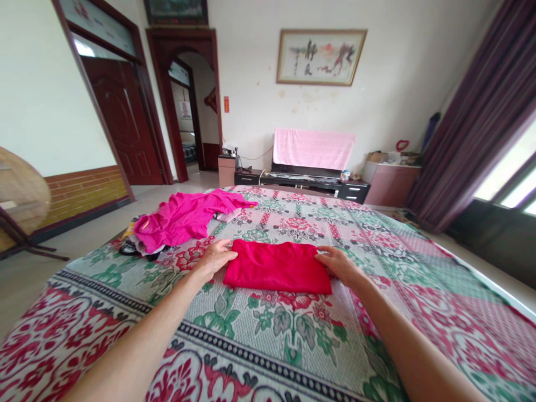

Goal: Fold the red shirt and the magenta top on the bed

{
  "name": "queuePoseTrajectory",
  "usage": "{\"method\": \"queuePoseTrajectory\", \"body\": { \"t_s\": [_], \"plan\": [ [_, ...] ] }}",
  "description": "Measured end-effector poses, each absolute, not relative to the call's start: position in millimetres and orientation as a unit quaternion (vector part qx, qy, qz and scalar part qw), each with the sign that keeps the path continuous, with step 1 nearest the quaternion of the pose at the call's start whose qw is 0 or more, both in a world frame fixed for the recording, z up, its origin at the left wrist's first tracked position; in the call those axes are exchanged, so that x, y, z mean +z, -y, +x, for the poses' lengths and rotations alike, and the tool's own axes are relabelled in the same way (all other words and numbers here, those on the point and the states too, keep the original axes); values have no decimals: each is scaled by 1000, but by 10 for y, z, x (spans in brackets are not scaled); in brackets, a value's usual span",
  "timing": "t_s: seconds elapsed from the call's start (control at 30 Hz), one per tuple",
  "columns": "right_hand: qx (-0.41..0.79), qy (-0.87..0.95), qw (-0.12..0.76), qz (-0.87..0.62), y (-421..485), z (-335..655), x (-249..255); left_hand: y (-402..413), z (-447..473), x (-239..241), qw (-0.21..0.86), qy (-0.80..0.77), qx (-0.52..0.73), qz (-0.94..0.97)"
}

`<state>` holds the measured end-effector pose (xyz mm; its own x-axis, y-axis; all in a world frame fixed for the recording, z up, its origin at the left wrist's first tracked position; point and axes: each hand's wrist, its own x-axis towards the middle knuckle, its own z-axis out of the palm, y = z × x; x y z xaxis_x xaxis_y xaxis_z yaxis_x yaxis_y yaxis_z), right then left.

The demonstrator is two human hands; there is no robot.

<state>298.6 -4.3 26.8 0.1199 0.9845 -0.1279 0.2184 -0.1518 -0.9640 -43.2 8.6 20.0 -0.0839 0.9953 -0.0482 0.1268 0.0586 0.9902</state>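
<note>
A red garment (278, 268), folded into a flat rectangle, lies on the flowered bedspread (234, 340) in front of me. My left hand (216, 258) pinches its far left corner between thumb and fingers. At the far right corner, my right hand (339, 264) grips the cloth the same way. The fingertips are partly tucked behind the garment's edge. To the left of my left hand, a loose heap of clothes holds a bright pink garment (184, 218) on top, with darker and yellow cloth showing beneath it.
Beyond the bed stands a low black TV cabinet (354, 192), with a pink towel (314, 147) draped over the screen behind it. A round wooden table top (25, 190) leans at the far left. Purple curtains (460, 117) hang by the window on the right.
</note>
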Motion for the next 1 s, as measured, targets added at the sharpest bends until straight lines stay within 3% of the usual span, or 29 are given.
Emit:
{"method": "queuePoseTrajectory", "body": {
  "t_s": [0.2,0.43,0.67,1.0],
  "plan": [
    [501,482,397,-599,49,3013,304,-44,-398,281,460,-614,424,481],
    [525,469,374,-603,32,3065,306,-7,-368,309,386,-660,398,506],
    [537,493,338,-595,60,3055,337,11,-401,335,429,-618,398,525],
    [516,549,288,-591,44,3124,331,107,-413,530,376,-675,254,581]
  ]
}}
